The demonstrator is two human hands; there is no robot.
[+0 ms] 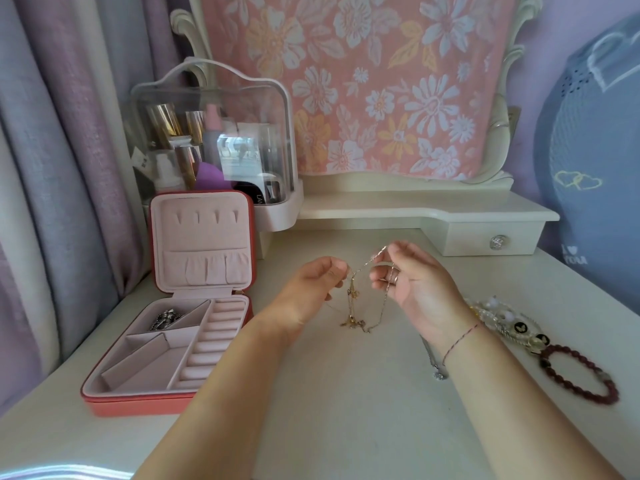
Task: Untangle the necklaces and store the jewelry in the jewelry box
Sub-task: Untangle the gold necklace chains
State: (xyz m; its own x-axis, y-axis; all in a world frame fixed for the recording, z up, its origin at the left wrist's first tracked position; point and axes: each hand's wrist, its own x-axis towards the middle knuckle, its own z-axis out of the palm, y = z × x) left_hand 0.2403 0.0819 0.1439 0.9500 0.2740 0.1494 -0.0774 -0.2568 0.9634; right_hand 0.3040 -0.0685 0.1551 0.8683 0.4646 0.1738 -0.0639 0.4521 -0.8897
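- Left hand (313,284) and right hand (408,282) raised above tabletop (346,393), each pinching a strand of the tangled necklaces (360,299).
- Fingers of both hands closed narrow on fine chain; short length stretched between them, slanting up toward the right hand.
- Knot with small gold pendants hanging below the left fingertips; lowest charms touching or just above the tabletop, cannot tell which.
- Strands not yet separated; judged mid-untangling.
- Jewelry box (173,341) open at left, lid upright, well apart from the hands. One dark silver piece (165,318) already in the rear compartment; other compartments and ring rolls bare.
- Left to store, right side of tabletop: silver pendant chain (437,370) partly hidden under the right wrist, cluster of clear and pearl bead bracelets (502,320), dark red bead bracelet (581,374).
- Judgement: task early; one item stored, knot unresolved, several pieces outstanding.
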